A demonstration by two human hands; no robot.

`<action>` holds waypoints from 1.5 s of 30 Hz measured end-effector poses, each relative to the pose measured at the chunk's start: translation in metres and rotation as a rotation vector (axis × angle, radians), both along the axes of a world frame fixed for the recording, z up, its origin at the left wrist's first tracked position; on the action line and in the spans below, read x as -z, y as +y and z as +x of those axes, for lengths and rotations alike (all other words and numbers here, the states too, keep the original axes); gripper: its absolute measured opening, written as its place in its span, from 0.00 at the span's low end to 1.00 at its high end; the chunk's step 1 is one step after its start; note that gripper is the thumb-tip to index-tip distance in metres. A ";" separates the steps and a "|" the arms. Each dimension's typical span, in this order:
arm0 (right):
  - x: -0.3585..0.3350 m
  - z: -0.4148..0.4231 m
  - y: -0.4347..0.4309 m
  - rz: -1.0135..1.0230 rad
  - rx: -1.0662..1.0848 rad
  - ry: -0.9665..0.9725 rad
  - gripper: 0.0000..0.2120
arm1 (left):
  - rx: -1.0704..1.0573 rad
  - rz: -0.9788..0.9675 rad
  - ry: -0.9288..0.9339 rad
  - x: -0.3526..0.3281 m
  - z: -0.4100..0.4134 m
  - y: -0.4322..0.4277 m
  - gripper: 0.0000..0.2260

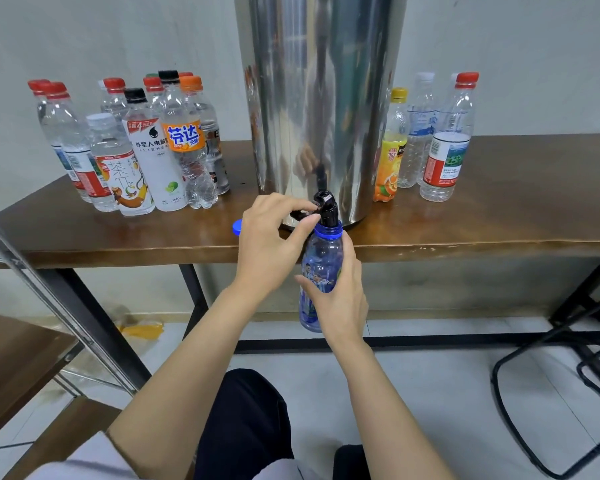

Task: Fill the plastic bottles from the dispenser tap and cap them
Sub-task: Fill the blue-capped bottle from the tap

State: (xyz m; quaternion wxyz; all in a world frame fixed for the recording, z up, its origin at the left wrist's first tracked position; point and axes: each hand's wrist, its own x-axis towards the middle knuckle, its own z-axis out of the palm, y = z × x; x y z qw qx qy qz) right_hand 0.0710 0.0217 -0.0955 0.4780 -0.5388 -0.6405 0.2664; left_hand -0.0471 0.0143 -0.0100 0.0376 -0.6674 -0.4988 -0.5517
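Dark trousers (243,427) filled the bottom of the head view, with both bare forearms reaching forward above them. The right hand (342,301) gripped the blue bottle (321,259) round its lower half, thumb laid across the front label and the other fingers wrapped behind. It held the bottle upright in the air, in front of the table (465,233) edge, its open neck pressed up around the spout of the black tap (327,206). How much liquid the bottle held could not be told. The left hand (267,244) was at the tap's side lever, forefinger and thumb closed on it in a pinch, the remaining fingers loosely curled.

The tap stuck out from the foot of the tall steel dispenser (326,98), which stood on the brown table. A loose blue cap (237,226) lay on the tabletop just beside the left hand. Left of the dispenser stood a cluster of capped bottles (136,150); to its right stood four more bottles (430,143), one with an orange-drink label. A black metal frame (520,358) rested on the floor at the right.
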 end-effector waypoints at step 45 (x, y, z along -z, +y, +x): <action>-0.001 0.019 0.004 0.029 -0.043 -0.116 0.46 | 0.065 0.041 -0.416 0.032 0.017 0.020 0.06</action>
